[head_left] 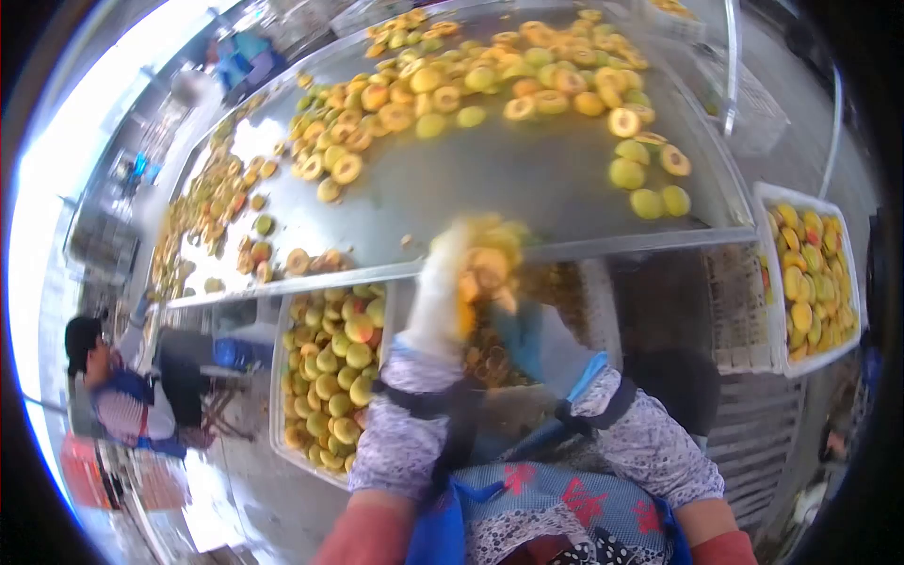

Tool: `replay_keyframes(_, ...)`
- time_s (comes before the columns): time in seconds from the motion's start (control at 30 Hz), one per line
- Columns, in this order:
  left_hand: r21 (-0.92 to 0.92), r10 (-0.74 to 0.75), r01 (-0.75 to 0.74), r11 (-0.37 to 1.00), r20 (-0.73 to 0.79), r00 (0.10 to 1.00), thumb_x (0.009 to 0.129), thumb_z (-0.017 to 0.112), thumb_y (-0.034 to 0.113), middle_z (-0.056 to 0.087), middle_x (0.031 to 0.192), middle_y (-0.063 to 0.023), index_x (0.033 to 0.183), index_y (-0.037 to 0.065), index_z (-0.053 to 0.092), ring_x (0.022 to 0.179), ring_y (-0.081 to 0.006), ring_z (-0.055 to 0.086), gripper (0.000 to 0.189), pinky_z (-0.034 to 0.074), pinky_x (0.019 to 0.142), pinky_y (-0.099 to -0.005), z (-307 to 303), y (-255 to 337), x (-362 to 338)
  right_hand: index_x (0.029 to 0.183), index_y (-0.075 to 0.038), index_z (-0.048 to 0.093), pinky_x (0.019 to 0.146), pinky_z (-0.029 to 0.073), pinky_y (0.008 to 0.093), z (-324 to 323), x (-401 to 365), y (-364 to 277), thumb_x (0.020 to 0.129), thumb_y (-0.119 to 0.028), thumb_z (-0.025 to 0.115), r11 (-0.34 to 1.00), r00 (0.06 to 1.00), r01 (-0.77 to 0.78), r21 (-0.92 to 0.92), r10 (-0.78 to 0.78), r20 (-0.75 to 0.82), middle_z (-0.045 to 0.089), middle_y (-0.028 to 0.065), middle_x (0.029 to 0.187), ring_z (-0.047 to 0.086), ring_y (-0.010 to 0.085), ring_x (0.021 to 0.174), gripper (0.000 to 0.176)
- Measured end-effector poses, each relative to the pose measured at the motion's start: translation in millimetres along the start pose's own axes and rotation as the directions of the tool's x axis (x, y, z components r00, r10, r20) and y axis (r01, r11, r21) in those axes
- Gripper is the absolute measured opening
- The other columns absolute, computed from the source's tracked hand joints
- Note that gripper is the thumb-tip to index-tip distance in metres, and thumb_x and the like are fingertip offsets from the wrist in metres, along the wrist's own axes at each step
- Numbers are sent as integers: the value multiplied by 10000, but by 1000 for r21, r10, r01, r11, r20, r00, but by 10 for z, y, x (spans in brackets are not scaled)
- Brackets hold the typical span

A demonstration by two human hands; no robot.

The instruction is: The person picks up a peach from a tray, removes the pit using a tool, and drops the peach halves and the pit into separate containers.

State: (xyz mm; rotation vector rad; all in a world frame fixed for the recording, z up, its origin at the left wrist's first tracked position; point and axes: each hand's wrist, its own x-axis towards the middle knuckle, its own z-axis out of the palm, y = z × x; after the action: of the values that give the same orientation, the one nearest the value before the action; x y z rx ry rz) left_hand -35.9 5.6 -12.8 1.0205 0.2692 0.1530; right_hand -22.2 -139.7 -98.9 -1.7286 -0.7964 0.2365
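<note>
A steel table (527, 188) strewn with halved peaches (443, 94) fills our view. Blur smears our left hand (438, 301) and right hand (523, 334), close together at 1 peach (488, 266) by the table's edge; we cannot tell their grip. The left crate (279, 377) and right crate (765, 282) hold peaches.

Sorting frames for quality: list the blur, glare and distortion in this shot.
Head view: the fisheye lens bends the metal table and blackens the corners; daylight blows out the left side; motion blur smears the left hand and the fruit at it; the right hand is softer-edged; the crate at the right looks sharper.
</note>
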Motion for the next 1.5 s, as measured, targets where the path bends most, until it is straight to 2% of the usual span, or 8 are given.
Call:
replay_keyframes(0.17, 53, 137, -128, 990, -236, 962, 1064, 426, 287, 665, 1087, -165, 1278, -12, 567, 812, -209, 639, 394, 534, 594, -295, 89, -141, -180, 1312, -35, 544, 637, 501, 374, -239, -51, -346, 947, -204, 574, 707, 720, -667, 237, 528, 451, 612, 98, 936, 599, 240, 770, 403)
replay_keyframes(0.4, -51, -28, 24, 998, -74, 997, 1012, 503, 285, 700, 910, -122, 1180, -36, 641, 732, -201, 665, 388, 552, 638, -313, -215, -167, -19, 1132, -101, 594, 433, 383, 282, -157, -156, 322, 991, -342, 581, 968, 922, -239, 74, 202, 329, 517, 14, 731, 465, 149, 516, 279)
replay_keyframes(0.5, -146, 19, -28, 989, -67, 998, 1024, 523, 308, 692, 817, -108, 1098, -20, 661, 651, -180, 643, 364, 531, 600, -300, -265, -305, -4, 882, -154, 559, 333, 243, 239, -259, 10, -452, 1052, -514, 466, 132, 491, -864, 485, 427, 759, 386, -57, 556, 303, 82, 368, 409)
replay_keyframes(0.63, -83, 110, -100, 992, 127, 986, 1026, 530, 318, 687, 817, -106, 1083, -3, 658, 659, -187, 642, 350, 528, 603, -305, -392, -323, 17, 811, -174, 505, 327, 208, 230, -221, 18, -538, 1045, -580, 427, -9, 451, -867, 499, 414, 791, 312, -67, 516, 262, 70, 358, 475)
replay_keyframes(0.83, -672, 23, 38, 740, 81, 996, 1011, 548, 375, 667, 993, -90, 1187, 48, 606, 796, -226, 637, 375, 534, 646, -356, -334, -379, -31, 905, -142, 575, 376, 342, 281, -159, 16, -417, 1037, -531, 482, 403, 509, -856, 324, 549, 663, 424, -31, 542, 389, 153, 395, 421)
replay_keyframes(0.9, -715, 0, 32, 698, 45, 999, 1006, 560, 393, 654, 1042, -83, 1213, 62, 590, 830, -235, 628, 392, 534, 656, -374, -443, -394, 59, 950, -109, 619, 473, 445, 351, -5, -111, -138, 1013, -499, 532, 994, 980, 58, -93, -39, 194, 534, 45, 585, 503, 251, 467, 405)
replay_keyframes(1.23, 153, -110, 231, 961, -556, 824, 962, 634, 287, 719, 1019, -108, 1123, 36, 683, 862, -214, 703, 302, 578, 730, -350, -1554, 487, -634, 1047, -55, 687, 763, 532, 519, -184, -107, 137, 967, -466, 595, 601, 882, -93, -794, 419, 214, 709, 230, 918, 691, 421, 873, 430)
replay_keyframes(1.5, 820, 592, 571, 37, -479, 648, 954, 526, 516, 458, 1475, -206, 1435, 87, 466, 1358, -423, 424, 648, 353, 1105, -538, -3939, -204, -865, 1080, -55, 670, 775, 522, 513, -28, -114, 127, 971, -475, 593, 584, 801, -72, -809, 517, 302, 701, 224, 939, 681, 423, 876, 441)
